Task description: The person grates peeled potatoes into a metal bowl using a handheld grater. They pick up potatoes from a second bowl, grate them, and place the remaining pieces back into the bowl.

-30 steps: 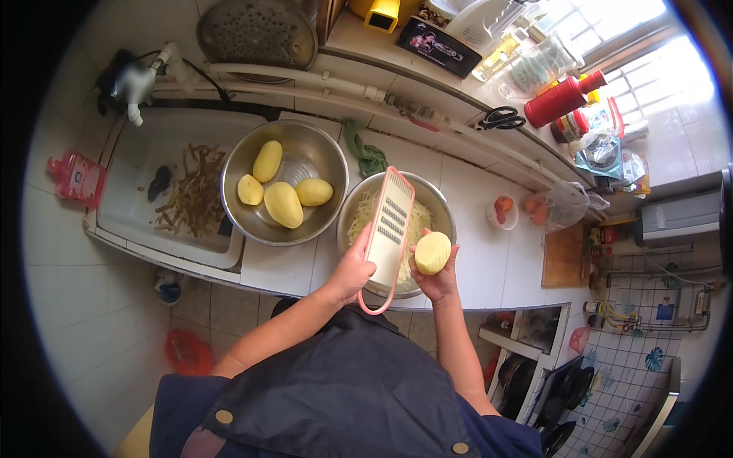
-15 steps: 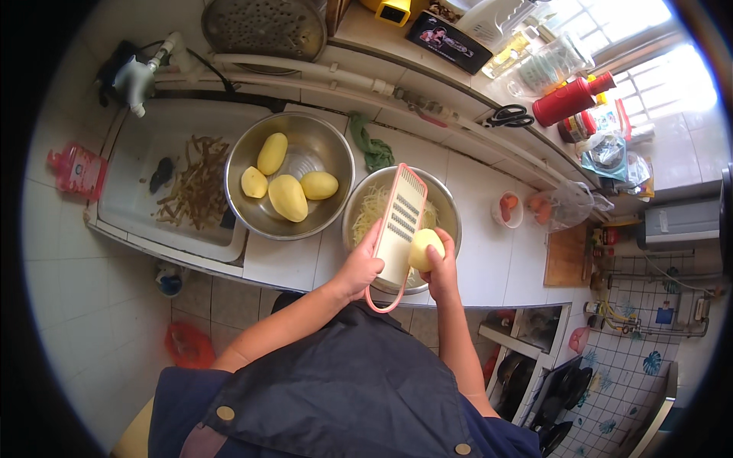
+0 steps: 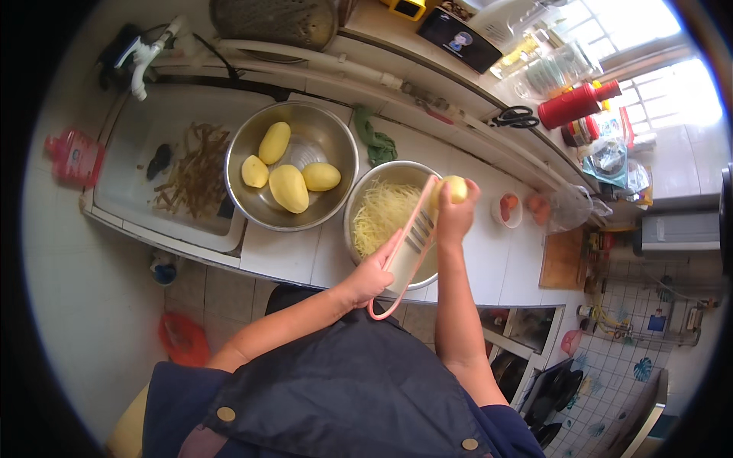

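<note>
My left hand (image 3: 372,276) grips the lower part of a pink-edged grater (image 3: 402,263), which tilts over a steel bowl (image 3: 350,246). Pale potato shreds (image 3: 379,214) fill much of that bowl. At the grater's upper end, my right hand (image 3: 456,216) is closed around a peeled potato (image 3: 456,188), against or very near the grating face. To the left stands a second steel bowl (image 3: 237,208) with several whole peeled potatoes (image 3: 289,189) in it.
A sink (image 3: 122,200) at the left holds a heap of brown peelings (image 3: 195,172). Behind the bowls lies a green cloth (image 3: 374,137). Rightward stand a small white cup (image 3: 507,210) and a cutting board (image 3: 563,257). Scissors (image 3: 515,117) and a red bottle (image 3: 578,105) are at the window ledge.
My right hand has carried the potato up to the grater's top end. The grater has turned more edge-on and leans further right, leaving more of the shreds in sight.
</note>
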### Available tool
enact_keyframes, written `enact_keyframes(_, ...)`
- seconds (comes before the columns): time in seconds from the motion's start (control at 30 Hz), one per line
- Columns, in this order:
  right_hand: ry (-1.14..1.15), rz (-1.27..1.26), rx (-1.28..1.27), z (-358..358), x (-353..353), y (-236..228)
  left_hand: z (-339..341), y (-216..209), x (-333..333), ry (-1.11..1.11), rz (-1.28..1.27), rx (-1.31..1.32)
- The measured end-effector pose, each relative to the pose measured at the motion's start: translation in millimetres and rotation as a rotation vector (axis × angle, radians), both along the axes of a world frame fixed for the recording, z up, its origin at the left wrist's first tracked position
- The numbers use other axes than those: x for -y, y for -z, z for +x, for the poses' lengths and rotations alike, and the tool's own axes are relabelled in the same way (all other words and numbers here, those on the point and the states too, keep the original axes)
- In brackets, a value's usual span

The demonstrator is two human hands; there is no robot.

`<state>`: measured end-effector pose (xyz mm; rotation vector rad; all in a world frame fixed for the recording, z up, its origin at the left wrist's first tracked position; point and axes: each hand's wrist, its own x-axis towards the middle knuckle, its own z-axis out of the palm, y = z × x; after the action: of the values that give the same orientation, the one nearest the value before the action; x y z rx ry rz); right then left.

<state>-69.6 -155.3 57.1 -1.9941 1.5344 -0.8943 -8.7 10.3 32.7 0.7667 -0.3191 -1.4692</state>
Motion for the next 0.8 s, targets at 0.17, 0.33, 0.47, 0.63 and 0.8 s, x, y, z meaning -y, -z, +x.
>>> enact_keyframes(0.17, -0.282, 0.010, -0.183, -37, -69, 12, 10, 12, 5, -0.115, -0.026, -0.065)
enact_keyframes(0.33, -0.124, 0.049, -0.150, -22, -20, 12, 1, 1, -5, 0.034, -0.037, -0.053)
enact_keyframes(0.47, -0.088, 0.089, -0.013, -14, -2, 0, 2, 3, 0, 0.015, -0.033, -0.036)
enact_keyframes(0.63, -0.271, 0.031, -0.238, -40, -83, 25, 9, 18, 2, -0.058, -0.007, 0.018)
enact_keyframes(0.8, -0.015, 0.054, -0.087, -12, 13, 11, 0, 5, 3, 0.040, -0.083, 0.065)
